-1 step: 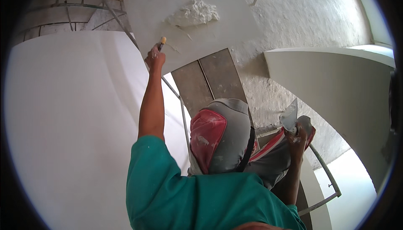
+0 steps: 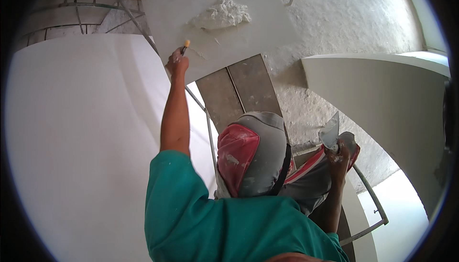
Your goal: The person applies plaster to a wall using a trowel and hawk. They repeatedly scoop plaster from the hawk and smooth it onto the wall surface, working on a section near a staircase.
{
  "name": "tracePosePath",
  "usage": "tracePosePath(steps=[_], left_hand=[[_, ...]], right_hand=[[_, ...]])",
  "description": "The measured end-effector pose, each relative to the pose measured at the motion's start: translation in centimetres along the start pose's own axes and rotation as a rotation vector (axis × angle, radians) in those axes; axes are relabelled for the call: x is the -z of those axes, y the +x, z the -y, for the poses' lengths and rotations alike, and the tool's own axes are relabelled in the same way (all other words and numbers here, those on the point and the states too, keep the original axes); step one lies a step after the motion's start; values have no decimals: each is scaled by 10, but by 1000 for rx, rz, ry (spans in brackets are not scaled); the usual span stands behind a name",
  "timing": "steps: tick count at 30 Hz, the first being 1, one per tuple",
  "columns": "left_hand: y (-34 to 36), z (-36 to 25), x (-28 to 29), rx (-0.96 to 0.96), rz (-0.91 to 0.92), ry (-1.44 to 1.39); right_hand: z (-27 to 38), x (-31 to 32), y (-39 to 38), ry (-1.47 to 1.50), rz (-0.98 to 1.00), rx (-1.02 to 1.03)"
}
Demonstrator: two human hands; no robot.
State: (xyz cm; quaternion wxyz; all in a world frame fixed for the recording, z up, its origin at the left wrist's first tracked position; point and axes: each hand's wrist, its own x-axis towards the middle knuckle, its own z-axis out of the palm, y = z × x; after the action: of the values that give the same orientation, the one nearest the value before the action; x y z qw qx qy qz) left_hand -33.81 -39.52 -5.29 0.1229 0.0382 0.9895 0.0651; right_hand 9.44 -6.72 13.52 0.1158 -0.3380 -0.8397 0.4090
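My left hand (image 2: 177, 64) is stretched out, its fingers closed round a tool with a yellow-tipped handle (image 2: 186, 44). The tool's working end is hidden by the hand or too faint to make out. It is over the near left edge of a pale board (image 2: 267, 35), which bears a lumpy heap of white putty (image 2: 222, 15). Low on the right, beside my bent knee, my right hand (image 2: 337, 159) grips a putty knife (image 2: 329, 132), its wide, smeared blade pointing up. White smears mark both hands.
Brown planks (image 2: 234, 87) lie below the board, in front of my knees. Metal scaffold tubes (image 2: 208, 133) run along the left, with another bent tube (image 2: 370, 188) at the right. A smooth white wall (image 2: 81, 133) fills the left side; a curved panel (image 2: 382, 85) stands at the right.
My left hand and its tool have shifted very slightly. The right hand and the putty knife stay where they were.
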Motion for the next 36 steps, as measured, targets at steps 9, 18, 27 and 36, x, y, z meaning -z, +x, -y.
tracePosePath(steps=[9,18,27,36], left_hand=[[62,6,37,27,38,-42],[45,-34,16,-119,131,-11],[34,-13,-8,-59,-215,0],[-33,0,-37,-242,-73,-138]], right_hand=[[1,6,-8,1,22,-122],[-7,1,-14,37,98,-181],[2,4,-7,86,83,-146],[-11,6,-17,23,-21,-112]])
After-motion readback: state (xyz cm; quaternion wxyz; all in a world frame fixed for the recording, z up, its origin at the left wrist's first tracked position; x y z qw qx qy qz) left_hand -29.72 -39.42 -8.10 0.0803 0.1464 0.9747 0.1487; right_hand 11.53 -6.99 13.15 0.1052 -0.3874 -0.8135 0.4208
